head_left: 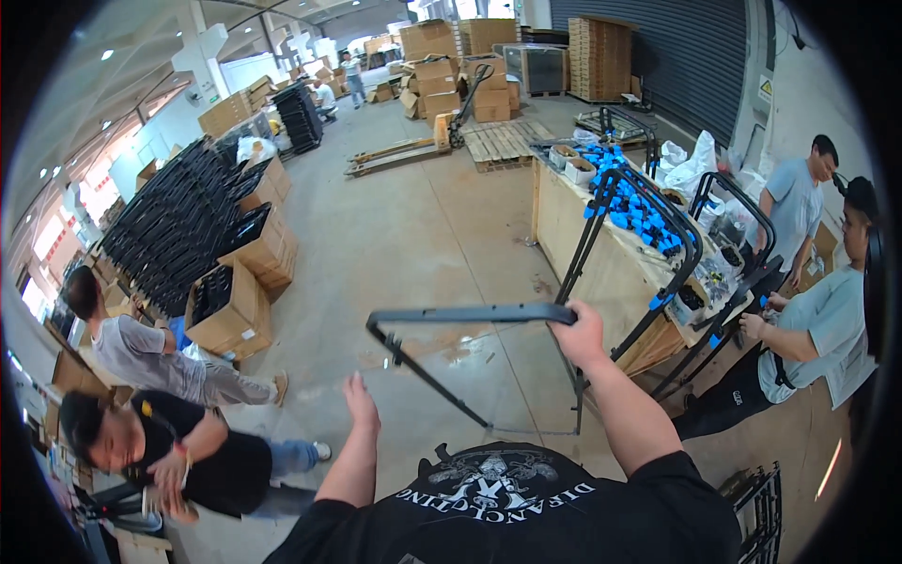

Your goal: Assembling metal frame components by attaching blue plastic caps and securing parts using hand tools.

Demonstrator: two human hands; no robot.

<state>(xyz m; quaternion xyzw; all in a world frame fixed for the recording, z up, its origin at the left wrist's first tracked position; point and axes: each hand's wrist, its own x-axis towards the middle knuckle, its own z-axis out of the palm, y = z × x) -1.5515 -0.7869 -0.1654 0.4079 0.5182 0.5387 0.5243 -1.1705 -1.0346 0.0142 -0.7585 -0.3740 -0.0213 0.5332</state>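
My right hand (pixel 580 334) grips the top bar of a black metal frame (pixel 451 315), near its right corner, and holds the frame up over the concrete floor. The frame's legs slope down toward me. My left hand (pixel 361 399) is raised with fingers apart, empty, a little below and left of the frame and not touching it. More black frames (pixel 648 235) lean against a wooden workbench (pixel 592 249) just right of my right hand.
Two people stand at the workbench on the right, one handling a frame. Blue parts (pixel 639 211) lie on the bench. Two people crouch at lower left by cardboard boxes (pixel 230 310). Stacked black frames (pixel 183 221) line the left. Pallets and a pallet jack (pixel 413 146) sit far back.
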